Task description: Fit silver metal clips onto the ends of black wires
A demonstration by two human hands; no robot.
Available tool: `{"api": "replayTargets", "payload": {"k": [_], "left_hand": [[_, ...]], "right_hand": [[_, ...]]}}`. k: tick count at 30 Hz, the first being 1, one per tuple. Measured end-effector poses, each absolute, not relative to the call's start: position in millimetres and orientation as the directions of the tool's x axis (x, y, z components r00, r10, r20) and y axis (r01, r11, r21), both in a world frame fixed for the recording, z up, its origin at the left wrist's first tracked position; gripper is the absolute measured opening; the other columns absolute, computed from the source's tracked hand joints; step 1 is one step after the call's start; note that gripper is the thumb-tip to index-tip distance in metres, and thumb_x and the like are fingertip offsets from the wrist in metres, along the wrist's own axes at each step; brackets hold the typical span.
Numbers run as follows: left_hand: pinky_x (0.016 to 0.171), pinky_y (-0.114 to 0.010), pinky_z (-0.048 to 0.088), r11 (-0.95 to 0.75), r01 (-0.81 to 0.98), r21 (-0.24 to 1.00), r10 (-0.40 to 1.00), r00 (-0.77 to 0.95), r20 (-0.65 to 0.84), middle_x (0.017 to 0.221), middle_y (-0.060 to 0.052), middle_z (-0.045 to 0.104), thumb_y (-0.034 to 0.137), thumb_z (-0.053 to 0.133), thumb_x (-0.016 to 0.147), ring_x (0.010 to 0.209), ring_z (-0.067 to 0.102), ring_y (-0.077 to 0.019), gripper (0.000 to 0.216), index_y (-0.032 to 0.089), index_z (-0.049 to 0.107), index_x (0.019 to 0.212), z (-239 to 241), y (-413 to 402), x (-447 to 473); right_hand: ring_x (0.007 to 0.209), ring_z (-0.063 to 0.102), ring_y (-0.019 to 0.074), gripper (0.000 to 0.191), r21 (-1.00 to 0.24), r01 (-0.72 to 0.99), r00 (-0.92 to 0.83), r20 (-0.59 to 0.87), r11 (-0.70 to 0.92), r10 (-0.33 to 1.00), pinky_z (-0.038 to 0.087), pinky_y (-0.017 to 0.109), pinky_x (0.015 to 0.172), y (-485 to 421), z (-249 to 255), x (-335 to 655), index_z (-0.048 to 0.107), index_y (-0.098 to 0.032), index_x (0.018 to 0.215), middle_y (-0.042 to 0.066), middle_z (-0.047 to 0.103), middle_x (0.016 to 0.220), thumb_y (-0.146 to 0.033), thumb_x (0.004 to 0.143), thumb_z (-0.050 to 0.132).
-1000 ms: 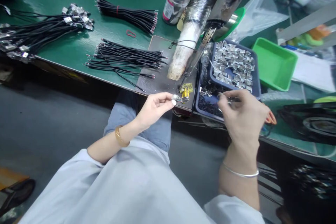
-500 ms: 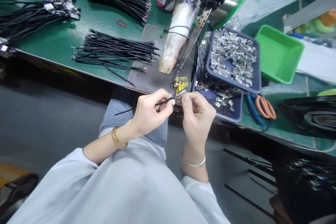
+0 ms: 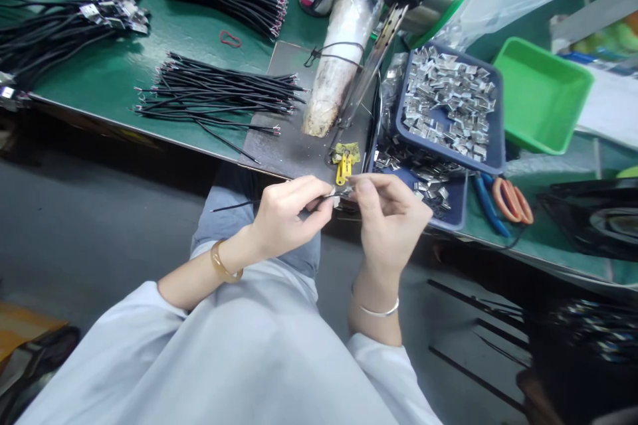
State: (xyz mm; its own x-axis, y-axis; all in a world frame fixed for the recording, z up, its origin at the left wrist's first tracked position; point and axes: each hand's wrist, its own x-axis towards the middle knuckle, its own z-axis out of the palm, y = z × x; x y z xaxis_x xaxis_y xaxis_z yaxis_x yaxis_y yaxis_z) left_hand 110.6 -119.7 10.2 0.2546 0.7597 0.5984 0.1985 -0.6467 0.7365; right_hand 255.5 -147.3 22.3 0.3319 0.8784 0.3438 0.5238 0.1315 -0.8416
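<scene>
My left hand pinches a thin black wire that trails left over my lap. My right hand is closed, its fingertips pinching a small metal clip at the wire's end, so both hands meet just below the table's front edge. A small yellow jig sits right above them on a dark metal plate. A blue tray full of metal clips lies just right of my hands.
Loose black wires lie on the green table; a bundled bunch and wires with clips fitted lie further left. A taped soldering tool, an empty green tray and orange-handled pliers stand right.
My right hand left the blue tray and came to my left hand with a clip. A black wire now shows in my left hand. The view has shifted slightly.
</scene>
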Motion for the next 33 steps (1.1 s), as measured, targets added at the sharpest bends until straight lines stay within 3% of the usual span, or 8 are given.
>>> {"api": "replayTargets", "payload": {"k": [4, 7, 9, 11, 14, 16, 20, 33], "left_hand": [[0.052, -0.018, 0.04, -0.411, 0.044, 0.911, 0.862, 0.344, 0.373, 0.063, 0.001, 0.061, 0.02, 0.06, 0.088, 0.053, 0.048, -0.0069, 0.014, 0.014, 0.068, 0.078, 13.5, -116.3, 103.6], [0.052, -0.017, 0.043, -0.115, -0.114, 0.987, 0.896, 0.416, 0.153, 0.062, 0.002, 0.063, 0.025, 0.062, 0.087, 0.052, 0.052, -0.0065, 0.017, 0.013, 0.072, 0.079, 14.9, -113.4, 101.0], [0.057, -0.018, 0.048, -0.03, -0.175, 0.984, 0.914, 0.395, 0.098, 0.066, 0.0, 0.068, 0.025, 0.066, 0.083, 0.057, 0.058, -0.0079, 0.016, 0.013, 0.075, 0.079, 13.7, -111.9, 101.2], [0.063, -0.019, 0.053, -0.004, -0.189, 0.982, 0.943, 0.326, 0.067, 0.075, -0.003, 0.074, 0.025, 0.071, 0.079, 0.066, 0.065, -0.0106, 0.014, 0.013, 0.077, 0.079, 11.1, -110.6, 102.3], [0.064, -0.02, 0.055, -0.014, -0.172, 0.985, 0.967, 0.249, 0.058, 0.079, -0.005, 0.077, 0.023, 0.074, 0.075, 0.071, 0.068, -0.0129, 0.011, 0.012, 0.078, 0.077, 7.2, -108.3, 104.4], [0.062, -0.019, 0.054, -0.045, -0.158, 0.986, 0.975, 0.207, 0.078, 0.077, -0.005, 0.076, 0.022, 0.073, 0.075, 0.069, 0.068, -0.0127, 0.01, 0.012, 0.077, 0.076, 5.8, -106.2, 105.6], [0.056, -0.016, 0.05, -0.128, -0.104, 0.986, 0.978, 0.154, 0.143, 0.073, -0.004, 0.074, 0.022, 0.069, 0.077, 0.063, 0.064, -0.0102, 0.012, 0.012, 0.075, 0.074, 6.0, -101.4, 107.9], [0.047, -0.012, 0.037, -0.381, 0.156, 0.911, 0.924, 0.095, 0.37, 0.072, -0.002, 0.074, 0.01, 0.063, 0.081, 0.062, 0.062, -0.0063, 0.013, 0.013, 0.075, 0.077, 11.9, -90.2, 112.1]], "right_hand": [[0.058, 0.061, 0.011, 0.015, -0.852, 0.48, 0.261, 0.368, 0.212, 0.892, 0.047, 0.023, 0.053, -150.2, 23.9, 261.5, 0.071, -0.021, 0.079, -0.001, 0.069, 0.069, -0.032, 0.088, 0.069], [0.066, 0.066, 0.012, 0.005, -0.687, 0.647, 0.181, 0.559, 0.33, 0.809, 0.05, 0.023, 0.057, -154.3, 24.7, 262.0, 0.075, -0.025, 0.087, -0.001, 0.074, 0.08, -0.022, 0.087, 0.071], [0.059, 0.064, 0.0116, 0.006, -0.608, 0.715, 0.159, 0.622, 0.345, 0.767, 0.046, 0.024, 0.052, -156.0, 25.7, 261.7, 0.075, -0.025, 0.091, -0.002, 0.072, 0.074, -0.024, 0.087, 0.071], [0.045, 0.054, 0.0103, 0.012, -0.658, 0.673, 0.242, 0.627, 0.338, 0.74, 0.039, 0.025, 0.042, -156.8, 27.9, 261.0, 0.073, -0.024, 0.098, -0.004, 0.063, 0.062, -0.031, 0.092, 0.066], [0.036, 0.048, 0.0089, 0.015, -0.778, 0.529, 0.389, 0.577, 0.339, 0.718, 0.032, 0.023, 0.035, -157.8, 32.3, 258.4, 0.063, -0.023, 0.106, -0.007, 0.058, 0.057, -0.031, 0.096, 0.057], [0.043, 0.059, 0.0095, 0.011, -0.801, 0.511, 0.409, 0.545, 0.311, 0.732, 0.041, 0.021, 0.038, -158.6, 33.0, 255.4, 0.06, -0.022, 0.107, -0.005, 0.069, 0.069, -0.026, 0.097, 0.058], [0.075, 0.077, 0.0147, 0.006, -0.747, 0.593, 0.318, 0.56, 0.301, 0.765, 0.063, 0.024, 0.065, -156.2, 24.9, 249.5, 0.064, -0.021, 0.096, 0.001, 0.078, 0.095, -0.018, 0.092, 0.067], [0.08, 0.077, 0.0146, 0.007, -0.747, 0.562, 0.215, 0.546, 0.354, 0.81, 0.064, 0.025, 0.068, -130.4, 16.6, 244.2, 0.065, -0.021, 0.085, 0.002, 0.077, 0.097, -0.016, 0.089, 0.069]]}}
